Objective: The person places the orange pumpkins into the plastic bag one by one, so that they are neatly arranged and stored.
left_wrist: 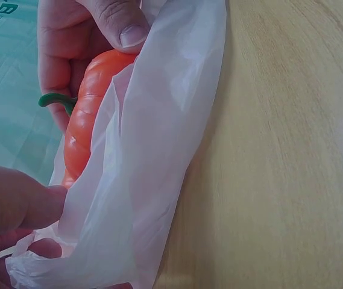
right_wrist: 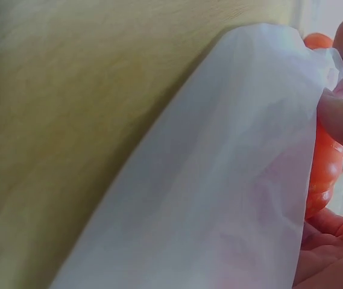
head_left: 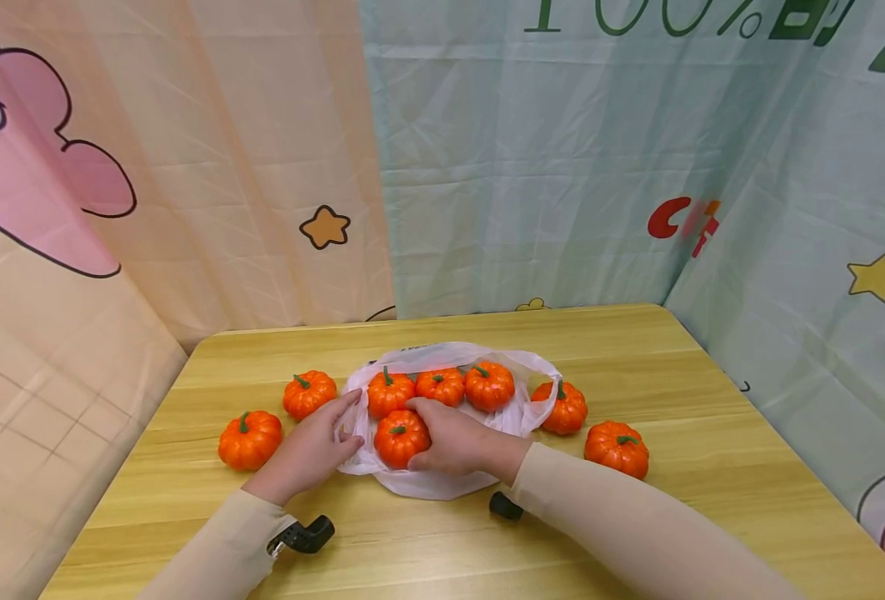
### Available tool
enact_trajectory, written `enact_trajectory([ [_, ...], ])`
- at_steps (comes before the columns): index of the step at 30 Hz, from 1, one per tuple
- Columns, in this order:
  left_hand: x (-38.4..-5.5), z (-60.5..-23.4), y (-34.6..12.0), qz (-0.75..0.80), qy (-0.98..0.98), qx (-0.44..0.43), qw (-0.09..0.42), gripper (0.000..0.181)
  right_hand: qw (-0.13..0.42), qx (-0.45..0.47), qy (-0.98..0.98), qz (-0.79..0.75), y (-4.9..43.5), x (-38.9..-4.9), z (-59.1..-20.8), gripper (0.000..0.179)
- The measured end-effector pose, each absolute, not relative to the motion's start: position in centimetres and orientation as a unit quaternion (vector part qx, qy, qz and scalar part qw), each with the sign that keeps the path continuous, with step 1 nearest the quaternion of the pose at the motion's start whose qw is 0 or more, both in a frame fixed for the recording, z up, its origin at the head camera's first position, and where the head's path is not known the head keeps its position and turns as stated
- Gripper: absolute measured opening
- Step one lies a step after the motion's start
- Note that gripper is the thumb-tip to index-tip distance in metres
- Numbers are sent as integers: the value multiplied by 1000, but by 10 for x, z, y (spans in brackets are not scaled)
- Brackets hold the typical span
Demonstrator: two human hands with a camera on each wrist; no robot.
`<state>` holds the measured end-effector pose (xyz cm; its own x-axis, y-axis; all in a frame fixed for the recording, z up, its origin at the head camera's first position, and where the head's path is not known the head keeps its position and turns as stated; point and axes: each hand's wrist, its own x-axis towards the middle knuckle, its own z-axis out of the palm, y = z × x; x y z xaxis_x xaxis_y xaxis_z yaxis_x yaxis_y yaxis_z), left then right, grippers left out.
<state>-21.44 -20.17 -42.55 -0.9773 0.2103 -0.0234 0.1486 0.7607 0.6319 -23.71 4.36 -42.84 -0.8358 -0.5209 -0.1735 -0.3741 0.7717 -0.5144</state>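
A white plastic bag (head_left: pixel 442 485) lies spread on the table with its mouth wide, and several small orange pumpkins with green stems sit inside. My right hand (head_left: pixel 453 437) holds the nearest pumpkin (head_left: pixel 400 439), thumb on the near side and fingers on the far side. In the left wrist view this pumpkin (left_wrist: pixel 87 120) stands tilted behind the bag's near wall. My left hand (head_left: pixel 311 450) is at the bag's left rim; its thumb and fingers (left_wrist: pixel 20 198) pinch the plastic. The right wrist view has the bag's outer wall (right_wrist: pixel 231 180) covering part of the held pumpkin (right_wrist: pixel 326 174).
Two pumpkins lie left of the bag, a front one (head_left: pixel 251 441) and a back one (head_left: pixel 310 394). On the right are another pumpkin (head_left: pixel 565 410), partly behind a bag handle, and one (head_left: pixel 617 450) beside my sleeve. Printed curtains (head_left: pixel 525 183) stand behind the wooden table (head_left: pixel 405 558).
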Motion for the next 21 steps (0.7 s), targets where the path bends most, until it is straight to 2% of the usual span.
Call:
enact_trajectory([
  [21,-214,-428,-203,320,940,111,33,72,151,-243,932,-222,43,-237,-428,90],
])
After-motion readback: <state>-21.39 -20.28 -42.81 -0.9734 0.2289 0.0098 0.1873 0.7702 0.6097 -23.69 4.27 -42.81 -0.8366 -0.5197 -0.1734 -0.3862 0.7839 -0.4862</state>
